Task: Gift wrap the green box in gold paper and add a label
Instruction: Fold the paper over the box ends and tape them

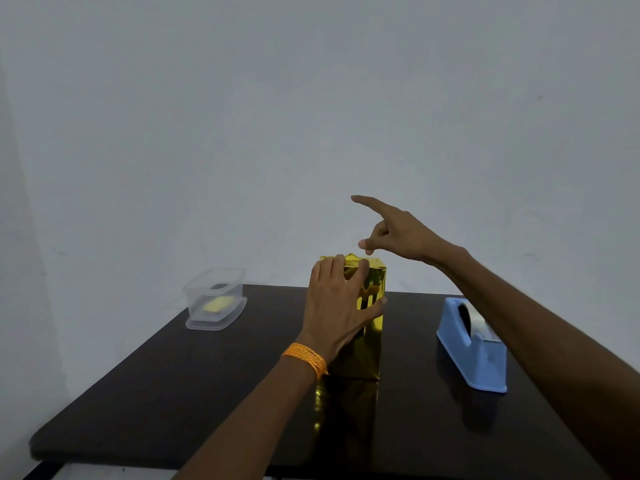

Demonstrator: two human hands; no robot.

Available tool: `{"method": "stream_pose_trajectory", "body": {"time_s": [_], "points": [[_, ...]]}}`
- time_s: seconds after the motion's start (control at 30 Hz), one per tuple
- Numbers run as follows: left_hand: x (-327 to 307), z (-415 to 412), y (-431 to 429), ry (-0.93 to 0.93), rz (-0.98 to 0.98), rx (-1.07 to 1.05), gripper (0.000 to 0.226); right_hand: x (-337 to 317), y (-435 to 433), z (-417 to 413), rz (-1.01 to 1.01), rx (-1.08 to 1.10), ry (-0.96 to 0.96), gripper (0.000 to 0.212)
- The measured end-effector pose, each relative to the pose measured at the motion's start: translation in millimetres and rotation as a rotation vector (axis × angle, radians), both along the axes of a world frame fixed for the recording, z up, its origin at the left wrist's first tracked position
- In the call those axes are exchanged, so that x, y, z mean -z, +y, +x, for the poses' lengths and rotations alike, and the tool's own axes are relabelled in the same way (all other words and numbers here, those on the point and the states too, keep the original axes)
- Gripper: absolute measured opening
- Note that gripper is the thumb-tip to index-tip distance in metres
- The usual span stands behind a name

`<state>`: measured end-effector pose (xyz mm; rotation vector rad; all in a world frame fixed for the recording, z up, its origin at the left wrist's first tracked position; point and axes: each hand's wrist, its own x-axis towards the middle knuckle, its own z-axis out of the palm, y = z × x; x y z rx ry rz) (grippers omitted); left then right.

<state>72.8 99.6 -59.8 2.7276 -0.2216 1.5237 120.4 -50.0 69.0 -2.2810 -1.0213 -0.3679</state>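
Observation:
The box point(372, 330) stands upright in the middle of the dark table point(173, 393), fully covered in shiny gold paper. My left hand point(336, 306) grips its upper part from the near side, fingers over the top edge and thumb on the right face. An orange thread band circles that wrist. My right hand point(394, 230) hovers just above the box's top right corner, index finger stretched out to the left, thumb and another finger pinched close together. Whether a bit of tape is between them I cannot tell.
A blue tape dispenser point(474, 348) sits on the right side of the table. At the back left stands a clear plastic container point(214, 299) with something yellow inside. A pale wall rises behind the table.

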Motion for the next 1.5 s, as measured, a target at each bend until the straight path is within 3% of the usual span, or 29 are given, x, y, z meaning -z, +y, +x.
{"method": "stream_pose_trajectory", "body": {"time_s": [0.33, 0.67, 0.87, 1.0, 1.1, 1.27, 1.5], "points": [[2.0, -0.4, 2.0, -0.045, 0.007, 0.017, 0.067, -7.2, 20.0, 30.6, -0.128, -0.088, 0.135, 0.075], [4.1, 3.5, 1.3, -0.061, -0.002, 0.030, 0.067, -0.4, 28.2, 47.2, -0.272, -0.067, 0.153, 0.075], [4.9, 5.4, 1.8, -0.061, -0.003, 0.030, 0.068, -13.7, 38.2, 52.3, -0.446, 0.071, 0.082, 0.083], [5.1, 3.6, 2.4, -0.062, -0.003, 0.031, 0.065, -11.4, 30.3, 55.1, -0.557, 0.306, 0.138, 0.087], [4.3, 3.9, 2.4, -0.062, 0.012, 0.027, 0.066, 3.0, 21.3, 51.7, -0.439, 0.353, 0.248, 0.080], [3.9, 1.2, 2.4, -0.065, 0.029, 0.018, 0.067, 33.9, 8.7, 39.0, 0.048, 0.295, 0.534, 0.045], [-2.0, -4.2, 0.1, -0.054, 0.007, 0.020, 0.066, 48.0, 12.4, 26.9, 0.308, 0.281, 0.715, 0.028]]}}
